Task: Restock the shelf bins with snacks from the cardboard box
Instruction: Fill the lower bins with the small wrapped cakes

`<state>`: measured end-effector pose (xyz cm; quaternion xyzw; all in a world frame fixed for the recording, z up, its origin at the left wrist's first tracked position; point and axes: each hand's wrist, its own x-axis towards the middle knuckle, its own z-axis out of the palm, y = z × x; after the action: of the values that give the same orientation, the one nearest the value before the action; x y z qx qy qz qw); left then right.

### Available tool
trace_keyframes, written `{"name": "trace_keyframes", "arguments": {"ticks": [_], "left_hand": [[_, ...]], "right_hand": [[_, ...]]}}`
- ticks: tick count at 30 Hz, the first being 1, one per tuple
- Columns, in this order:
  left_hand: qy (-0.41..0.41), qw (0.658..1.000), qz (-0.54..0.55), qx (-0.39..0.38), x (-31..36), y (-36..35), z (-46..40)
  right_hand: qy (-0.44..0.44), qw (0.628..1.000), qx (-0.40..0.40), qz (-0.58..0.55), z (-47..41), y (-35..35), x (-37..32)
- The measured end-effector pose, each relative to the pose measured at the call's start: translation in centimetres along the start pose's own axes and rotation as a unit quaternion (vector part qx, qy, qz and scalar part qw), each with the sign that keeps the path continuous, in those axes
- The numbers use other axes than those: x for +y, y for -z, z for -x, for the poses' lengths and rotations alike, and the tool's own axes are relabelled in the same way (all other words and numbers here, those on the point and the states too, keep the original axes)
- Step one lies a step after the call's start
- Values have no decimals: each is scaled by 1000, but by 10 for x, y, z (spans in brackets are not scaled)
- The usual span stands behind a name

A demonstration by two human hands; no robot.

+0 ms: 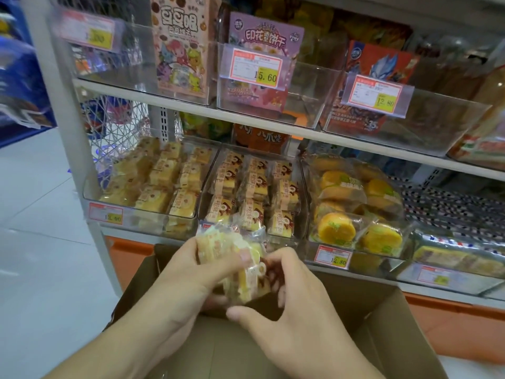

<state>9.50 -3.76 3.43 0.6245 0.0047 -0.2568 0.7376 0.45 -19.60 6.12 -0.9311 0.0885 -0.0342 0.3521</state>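
gripping snack packets both hands, above cardboard box, full shelf bins behind

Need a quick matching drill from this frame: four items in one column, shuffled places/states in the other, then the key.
Items:
1. wrapped snack packs
2. cardboard box
3. round yellow cakes
4. purple biscuit box

Places/states:
A. in a clear bin on the upper shelf, behind the 15.60 tag
B. held between the left hand and the right hand
C. open, below the hands
D. lower shelf bin above the 12.80 tag

Pairs: 1-B, 2-C, 3-D, 4-A
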Motion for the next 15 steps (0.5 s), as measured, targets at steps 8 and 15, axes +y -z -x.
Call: {"name": "trace_keyframes", "arguments": {"ticks": [8, 15], "left_hand": [[23, 998, -22, -54, 14, 12, 3], [34, 998, 29, 49, 31, 36, -11]], "right_hand": [[183, 975, -4, 126, -12, -1, 7], [117, 986, 70, 96, -36, -10, 18]]}}
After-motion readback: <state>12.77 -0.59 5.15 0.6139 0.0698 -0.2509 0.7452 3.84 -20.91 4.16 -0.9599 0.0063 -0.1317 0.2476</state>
